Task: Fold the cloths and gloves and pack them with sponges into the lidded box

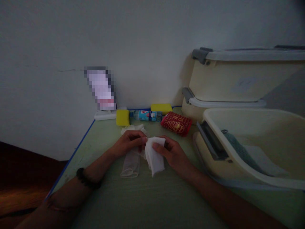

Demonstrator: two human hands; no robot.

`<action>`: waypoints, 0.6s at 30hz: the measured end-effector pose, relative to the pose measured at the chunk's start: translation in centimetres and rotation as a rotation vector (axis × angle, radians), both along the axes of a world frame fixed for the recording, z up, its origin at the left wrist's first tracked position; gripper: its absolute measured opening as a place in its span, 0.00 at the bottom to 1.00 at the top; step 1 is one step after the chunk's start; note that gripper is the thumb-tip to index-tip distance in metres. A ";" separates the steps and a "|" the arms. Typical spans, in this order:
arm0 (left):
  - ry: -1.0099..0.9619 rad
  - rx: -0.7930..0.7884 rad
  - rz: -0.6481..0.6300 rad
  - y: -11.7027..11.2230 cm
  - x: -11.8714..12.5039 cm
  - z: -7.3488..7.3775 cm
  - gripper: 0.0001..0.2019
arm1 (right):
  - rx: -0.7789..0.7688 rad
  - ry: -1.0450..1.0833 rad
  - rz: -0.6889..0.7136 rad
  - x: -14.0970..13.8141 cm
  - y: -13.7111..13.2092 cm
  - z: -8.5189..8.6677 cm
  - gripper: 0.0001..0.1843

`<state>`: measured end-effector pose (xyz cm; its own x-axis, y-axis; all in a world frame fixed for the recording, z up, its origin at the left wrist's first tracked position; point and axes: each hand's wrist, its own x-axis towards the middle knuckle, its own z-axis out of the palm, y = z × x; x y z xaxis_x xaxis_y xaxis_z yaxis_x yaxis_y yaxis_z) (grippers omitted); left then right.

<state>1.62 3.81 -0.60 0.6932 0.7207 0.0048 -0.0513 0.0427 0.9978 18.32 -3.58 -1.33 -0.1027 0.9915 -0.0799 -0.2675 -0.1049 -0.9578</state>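
My left hand (pixel 130 141) and my right hand (pixel 170 152) meet over the middle of a green table (pixel 147 197). Both pinch a folded white cloth (pixel 154 157) that hangs down between them, the right thumb pressed on its top edge. Under my left hand lies a clear plastic sleeve (pixel 130 165), flat on the table. A crumpled white wrapper (pixel 133 128) sits just beyond my left fingers. A dark bead bracelet (pixel 87 179) is on my left wrist.
Along the wall stand two yellow sponges (pixel 122 117) (pixel 161 108), a lying water bottle (pixel 146 115), a red packet (pixel 176 123) and a propped phone (pixel 101 89) on a white base. Cream plastic bins (pixel 238 79) stack at right; an open one (pixel 252 117) holds cloths.
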 end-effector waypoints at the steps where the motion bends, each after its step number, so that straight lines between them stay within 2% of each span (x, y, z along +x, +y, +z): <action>1: -0.006 -0.003 0.001 0.0 0.0 0.0 0.08 | 0.001 0.004 0.002 0.0 0.0 0.0 0.12; 12: -0.018 -0.005 -0.001 0.1 0.0 0.0 0.09 | -0.011 -0.014 0.004 0.0 0.0 0.4 0.12; 18: -0.079 -0.027 -0.083 0.4 -0.3 -0.6 0.05 | -0.022 -0.002 -0.028 -0.2 0.1 0.4 0.13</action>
<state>1.34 4.20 -1.21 0.7485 0.6617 0.0428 -0.1246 0.0769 0.9892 18.16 -3.46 -0.95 -0.0745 0.9920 -0.1018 -0.2687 -0.1183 -0.9559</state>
